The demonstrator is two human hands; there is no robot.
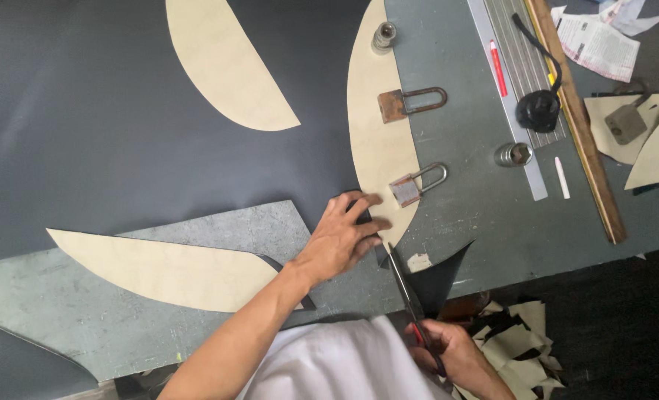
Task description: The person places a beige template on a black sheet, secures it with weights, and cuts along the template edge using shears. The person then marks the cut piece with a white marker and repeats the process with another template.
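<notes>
My left hand (344, 233) presses flat on the lower end of a long curved beige paper pattern (374, 141) that lies over dark sheet material (122, 133). My right hand (448, 352) grips a pair of scissors (407, 289) whose blades point up toward the pattern's lower tip, cutting the dark material beside it. Two padlocks (411, 102) (417, 185) and a metal socket (383, 35) weigh the pattern down.
Two more beige patterns lie on the dark sheet, a half-moon (226, 67) at top and a long pointed one (166, 270) at lower left. A metal ruler (518, 89), red pen (498, 68), wooden stick (577, 122), black weight (538, 111) and offcuts (522, 348) sit to the right.
</notes>
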